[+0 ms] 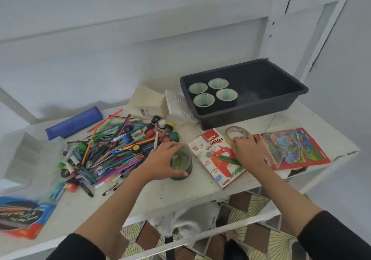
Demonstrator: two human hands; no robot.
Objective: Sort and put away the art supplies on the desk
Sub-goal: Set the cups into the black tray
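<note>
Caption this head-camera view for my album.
Left hand grips a dark tape roll; right hand grips a clear tape roll near the tray.

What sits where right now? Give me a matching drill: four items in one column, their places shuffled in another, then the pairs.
Items:
1. jar
2. clear tape roll
3. green stick
4. blue pencil case

Places:
A. lying on the oil pastels box
B. far left of the desk, behind the pen pile
C. gripped by the left hand
D. under the right hand

Pairs: 1-C, 2-D, 3-A, 4-B
</note>
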